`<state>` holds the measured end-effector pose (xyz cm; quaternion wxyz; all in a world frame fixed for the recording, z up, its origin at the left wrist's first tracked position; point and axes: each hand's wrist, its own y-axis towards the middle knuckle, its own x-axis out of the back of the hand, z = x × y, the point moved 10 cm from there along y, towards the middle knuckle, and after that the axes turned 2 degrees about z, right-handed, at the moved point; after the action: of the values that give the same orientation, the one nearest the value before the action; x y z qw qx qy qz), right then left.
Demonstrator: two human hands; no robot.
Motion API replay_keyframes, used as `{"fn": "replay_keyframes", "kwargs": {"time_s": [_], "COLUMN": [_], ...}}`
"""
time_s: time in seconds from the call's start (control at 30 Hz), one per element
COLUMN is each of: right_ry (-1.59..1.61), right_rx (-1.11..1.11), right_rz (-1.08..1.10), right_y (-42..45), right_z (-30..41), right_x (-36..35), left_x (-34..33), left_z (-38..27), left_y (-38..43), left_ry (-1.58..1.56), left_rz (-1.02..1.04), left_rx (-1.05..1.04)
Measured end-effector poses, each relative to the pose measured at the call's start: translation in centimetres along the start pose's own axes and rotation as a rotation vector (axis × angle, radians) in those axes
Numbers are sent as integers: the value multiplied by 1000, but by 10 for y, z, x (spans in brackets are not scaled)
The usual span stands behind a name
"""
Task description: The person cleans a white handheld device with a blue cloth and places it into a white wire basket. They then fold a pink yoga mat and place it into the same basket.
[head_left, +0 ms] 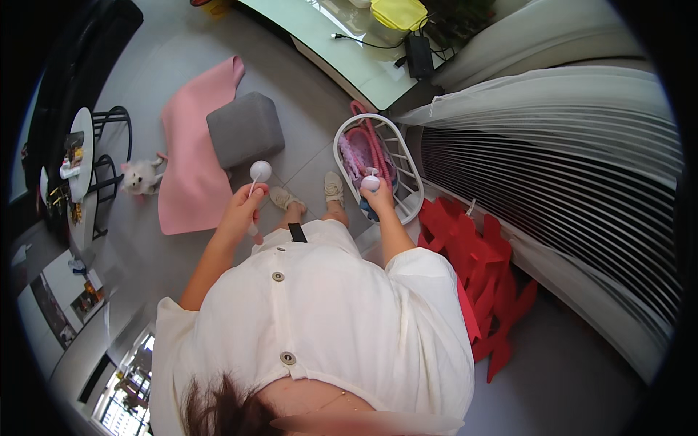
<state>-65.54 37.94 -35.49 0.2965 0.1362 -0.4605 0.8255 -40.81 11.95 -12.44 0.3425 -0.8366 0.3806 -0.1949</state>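
Observation:
My left hand (pixel 242 210) is closed around a thin white stick. A round white ball (pixel 261 171) shows at its upper end, beyond my thumb. On the right, my right hand (pixel 380 197) grips a small pale pink-and-white ball-shaped object (pixel 370 183) above a white oval basket (pixel 419 192) with slatted sides. Inside the basket lie a pink coiled tube (pixel 374 143) and a lilac ruffled item (pixel 349 155). A dark blue thing (pixel 368 209) shows just below my right hand; whether the hand touches it, I cannot tell.
A grey cube stool (pixel 246 129) stands against a pink mat (pixel 191 158). A small white dog (pixel 139 177) is left of the mat. Red cut-out pieces (pixel 463 240) lie beside the basket. A glass-topped table (pixel 376 82) holds a black power adapter (pixel 419 57). Sheer curtains (pixel 545 103) hang at right.

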Motion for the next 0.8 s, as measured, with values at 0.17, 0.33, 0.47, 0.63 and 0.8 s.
{"fn": "replay_keyframes", "kwargs": {"time_s": [0.17,0.33,0.47,0.63,0.8], "right_ry": [-314,-343,-419,-311,-129], "right_rx": [-170,-17,-7,124,242], "right_rz": [143,229,283,122,-45], "right_y": [20,23,11,-24,-87], "right_z": [-24,-15,-12,2,73], "right_x": [2,-4,-8,11,36], "left_x": [11,12,13,23,48], "left_z": [14,38,34,19,1], "left_y": [-13,-25,-32,-34,-45], "left_ry": [-34,-39,-33,-34,-148], "left_rz": [-91,-85,-66,-45,-20], "left_rx": [26,50,68,-17,-54]}}
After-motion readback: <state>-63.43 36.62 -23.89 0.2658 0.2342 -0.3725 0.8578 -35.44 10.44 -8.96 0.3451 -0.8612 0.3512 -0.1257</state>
